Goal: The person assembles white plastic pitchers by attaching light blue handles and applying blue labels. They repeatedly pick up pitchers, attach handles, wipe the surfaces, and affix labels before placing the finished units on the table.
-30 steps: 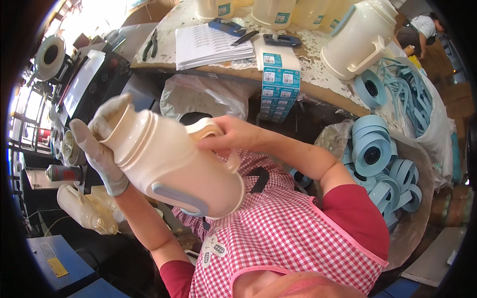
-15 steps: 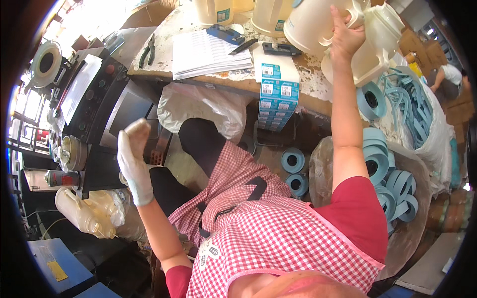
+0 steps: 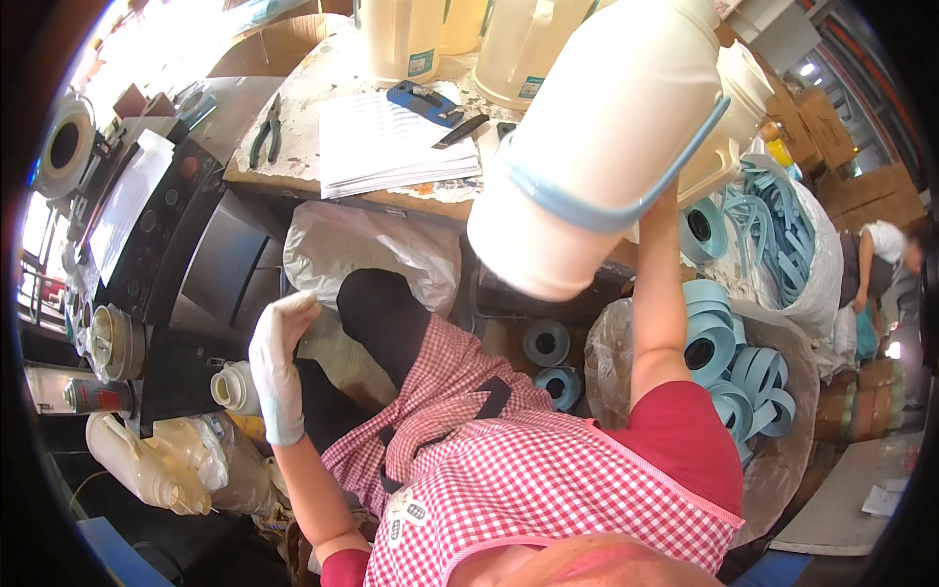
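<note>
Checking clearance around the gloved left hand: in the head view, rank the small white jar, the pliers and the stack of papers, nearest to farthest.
From the left hand:
1. Small white jar, just beside its left.
2. Stack of papers, up on the table.
3. Pliers, table's left edge; nearly as far as the papers, close call.

Bright daylight floods in from the far left, washing out that corner, and glare whitens the jug (image 3: 606, 137) raised close to the lens. Fisheye bending curves the tabletop (image 3: 323, 108) edge; a black rim rings the view, and the far right is soft
</note>
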`<state>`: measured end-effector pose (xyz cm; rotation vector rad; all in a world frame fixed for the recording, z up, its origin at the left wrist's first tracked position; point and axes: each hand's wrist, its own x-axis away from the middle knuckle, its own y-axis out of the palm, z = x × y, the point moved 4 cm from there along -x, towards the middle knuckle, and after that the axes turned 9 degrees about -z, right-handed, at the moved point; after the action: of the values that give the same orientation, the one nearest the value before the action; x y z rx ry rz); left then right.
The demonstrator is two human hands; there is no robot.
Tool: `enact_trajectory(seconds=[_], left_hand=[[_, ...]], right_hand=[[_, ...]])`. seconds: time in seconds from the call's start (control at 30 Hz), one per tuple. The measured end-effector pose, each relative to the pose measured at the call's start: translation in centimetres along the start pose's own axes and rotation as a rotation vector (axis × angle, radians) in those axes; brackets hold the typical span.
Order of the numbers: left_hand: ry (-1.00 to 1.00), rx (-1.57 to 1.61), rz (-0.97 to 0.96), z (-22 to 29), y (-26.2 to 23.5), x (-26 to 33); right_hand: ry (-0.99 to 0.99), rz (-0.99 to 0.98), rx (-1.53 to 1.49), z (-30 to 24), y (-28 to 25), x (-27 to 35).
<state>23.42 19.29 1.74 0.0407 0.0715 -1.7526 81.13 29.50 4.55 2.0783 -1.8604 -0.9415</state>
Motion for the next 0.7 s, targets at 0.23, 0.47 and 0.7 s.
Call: enact_trajectory(seconds=[0.23, 0.47, 0.7], left_hand=[[0.404, 0.147, -0.26, 7.1, 1.6, -5.2], [0.389, 0.386, -0.289, 6.6, -3.1, -2.8], [-0.237, -0.077, 0.272, -1.1, -12.2, -1.7]], right_hand=[[0.567, -0.22, -0.304, 18.3, 10.4, 3.2], [0.321, -0.795, 0.78, 20.9, 25.2, 4.6], [-0.233, -0.714, 1.899, 14.4, 12.1, -10.5]])
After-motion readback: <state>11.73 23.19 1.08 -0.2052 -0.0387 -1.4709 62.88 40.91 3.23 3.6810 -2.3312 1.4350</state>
